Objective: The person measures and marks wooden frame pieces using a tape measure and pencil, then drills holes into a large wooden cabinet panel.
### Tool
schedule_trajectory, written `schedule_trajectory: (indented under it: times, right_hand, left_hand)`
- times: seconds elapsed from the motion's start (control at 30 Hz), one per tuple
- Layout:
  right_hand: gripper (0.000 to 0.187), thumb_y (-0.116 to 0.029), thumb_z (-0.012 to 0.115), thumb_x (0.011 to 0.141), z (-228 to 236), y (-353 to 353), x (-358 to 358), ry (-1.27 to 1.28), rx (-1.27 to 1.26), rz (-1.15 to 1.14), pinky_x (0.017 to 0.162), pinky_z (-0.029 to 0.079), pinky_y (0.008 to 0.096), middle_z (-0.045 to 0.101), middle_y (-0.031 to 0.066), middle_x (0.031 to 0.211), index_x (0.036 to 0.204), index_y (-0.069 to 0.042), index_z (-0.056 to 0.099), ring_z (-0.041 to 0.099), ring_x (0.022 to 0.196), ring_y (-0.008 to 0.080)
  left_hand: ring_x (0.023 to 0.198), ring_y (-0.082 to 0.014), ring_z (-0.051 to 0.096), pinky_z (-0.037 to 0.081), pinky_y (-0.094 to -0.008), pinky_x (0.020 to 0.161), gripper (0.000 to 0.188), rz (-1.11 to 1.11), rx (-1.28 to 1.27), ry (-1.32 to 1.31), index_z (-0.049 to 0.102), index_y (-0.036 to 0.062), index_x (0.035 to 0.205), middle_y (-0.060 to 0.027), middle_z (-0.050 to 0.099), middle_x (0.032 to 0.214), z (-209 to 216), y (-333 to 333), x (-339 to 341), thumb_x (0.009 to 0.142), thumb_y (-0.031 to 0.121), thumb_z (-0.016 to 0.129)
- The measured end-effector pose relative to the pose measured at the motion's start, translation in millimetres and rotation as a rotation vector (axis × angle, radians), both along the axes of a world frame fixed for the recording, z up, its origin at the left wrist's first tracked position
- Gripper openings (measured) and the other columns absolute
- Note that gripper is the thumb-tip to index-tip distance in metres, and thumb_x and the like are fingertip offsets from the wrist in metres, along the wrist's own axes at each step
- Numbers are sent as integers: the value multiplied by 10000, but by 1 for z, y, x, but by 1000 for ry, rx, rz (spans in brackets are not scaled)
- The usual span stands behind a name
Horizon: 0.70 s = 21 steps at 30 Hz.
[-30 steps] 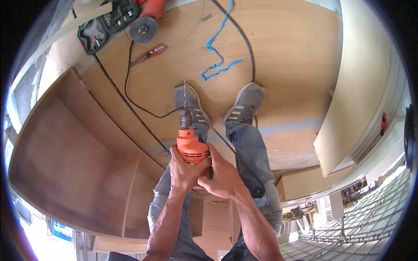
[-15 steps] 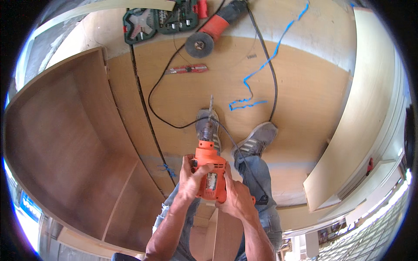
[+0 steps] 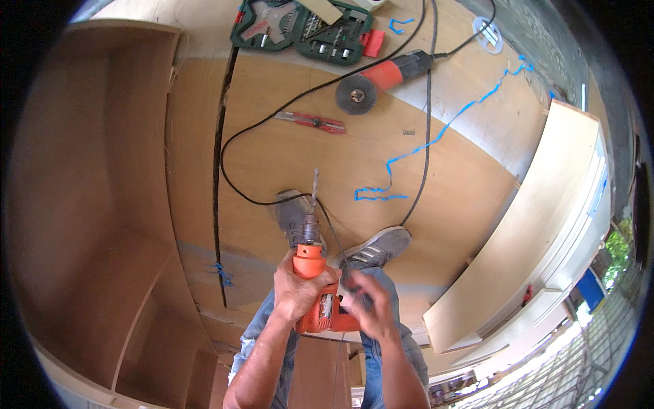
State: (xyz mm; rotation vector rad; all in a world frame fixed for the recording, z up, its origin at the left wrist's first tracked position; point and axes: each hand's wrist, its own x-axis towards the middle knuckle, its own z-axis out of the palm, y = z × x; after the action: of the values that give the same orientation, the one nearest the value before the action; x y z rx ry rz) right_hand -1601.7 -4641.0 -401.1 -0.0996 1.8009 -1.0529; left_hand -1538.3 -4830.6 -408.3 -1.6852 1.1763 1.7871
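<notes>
An orange corded drill is in front of my legs, its chuck and long bit turned away from me. My left hand is wrapped round the drill's body behind the chuck. Beside the drill's handle, my right hand is smeared by motion, with its fingers near the black cord. Whether those fingers grip the cord or only pass by it cannot be made out. The drill's cord runs over the floor panel near my shoes.
A brown wooden cabinet stands at left. Ahead lie a red utility knife, an angle grinder, a green bit case and blue string. Pale boards lean at right. Black cords loop across the floor.
My right hand has come off the drill's rear body and moved beside its handle and cord. My left hand has shifted forward on the drill. The view has turned, showing more at the far right.
</notes>
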Motion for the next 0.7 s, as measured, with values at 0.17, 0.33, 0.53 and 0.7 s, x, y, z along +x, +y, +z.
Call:
schedule_trajectory:
  times: [0.17,0.33,0.53,0.7]
  right_hand:
    - [315,-285,613,1038,-108,-105,-128,454,207,-33,872,551,414,738,179,1054,1171,-8,682,726,999,297]
    - [382,-301,629,970,-185,-244,-310,911,197,208,938,508,509,696,261,1170,1145,37,659,667,1086,419]
    - [742,-340,715,888,-263,-289,-382,934,447,318,1111,430,511,607,325,1333,1433,46,392,571,1266,495]
    - [999,-408,744,874,-252,-322,-371,802,657,408,1139,381,521,584,331,1397,1556,23,156,554,1308,495]
  left_hand:
    - [801,-210,719,590,-374,801,567,-99,-13,-74,630,29,1060,-106,751,913,-6,-3,13,685,322,940]
    - [807,-208,734,593,-373,809,577,-28,22,-95,619,27,1068,-100,762,901,0,-17,2,688,320,938]
    - [784,-186,727,601,-358,788,547,95,63,-113,612,20,1076,-96,753,905,-6,-36,4,705,260,934]
    - [801,-162,712,611,-340,755,547,73,12,-151,595,14,1120,-97,742,936,-9,-39,9,727,176,939]
